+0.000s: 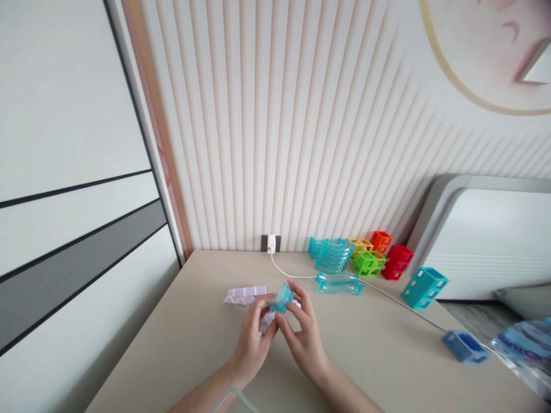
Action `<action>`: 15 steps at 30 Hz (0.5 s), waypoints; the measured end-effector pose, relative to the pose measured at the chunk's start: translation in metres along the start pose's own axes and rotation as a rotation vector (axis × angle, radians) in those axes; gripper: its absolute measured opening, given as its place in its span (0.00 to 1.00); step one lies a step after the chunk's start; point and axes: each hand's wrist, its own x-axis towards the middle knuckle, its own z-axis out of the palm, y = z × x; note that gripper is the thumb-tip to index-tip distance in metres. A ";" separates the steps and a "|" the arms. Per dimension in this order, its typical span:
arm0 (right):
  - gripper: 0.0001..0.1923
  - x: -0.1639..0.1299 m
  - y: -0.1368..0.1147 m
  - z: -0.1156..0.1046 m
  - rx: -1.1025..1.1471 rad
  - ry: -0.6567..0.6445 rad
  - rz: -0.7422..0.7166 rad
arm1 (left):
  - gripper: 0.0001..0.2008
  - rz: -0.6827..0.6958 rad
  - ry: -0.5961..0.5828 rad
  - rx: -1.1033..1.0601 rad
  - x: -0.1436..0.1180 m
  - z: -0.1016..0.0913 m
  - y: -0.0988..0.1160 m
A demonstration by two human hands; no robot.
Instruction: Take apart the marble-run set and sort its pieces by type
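Observation:
Between my fingertips is a small translucent teal plastic piece, raised over the middle of the table; its exact kind is too blurred to tell. My left hand grips it from the left, thumb and fingers bent around its edge. From the other side my right hand closes on it, with the index finger above and the thumb below. Both thumbs nearly meet under the piece. Just behind my left fingers lies a lilac patterned packet, and part of something lilac shows between my hands.
Stacked translucent teal plastic pieces stand by the wall, with another teal piece in front. Right of them are green, yellow, orange, red, teal and blue open-sided blocks. A white cable runs from the charger across the table.

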 end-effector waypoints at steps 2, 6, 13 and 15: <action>0.09 0.002 0.001 -0.001 -0.005 0.015 0.005 | 0.14 0.090 -0.008 0.115 0.000 0.000 -0.002; 0.09 0.007 0.003 -0.009 -0.045 0.029 0.035 | 0.21 0.231 -0.030 0.345 -0.001 0.000 -0.002; 0.07 0.000 0.023 -0.059 -0.346 0.083 0.055 | 0.25 0.308 -0.145 0.510 0.001 -0.005 0.009; 0.09 -0.001 0.040 -0.091 -0.569 0.105 0.125 | 0.22 0.374 -0.204 0.525 0.002 -0.006 0.012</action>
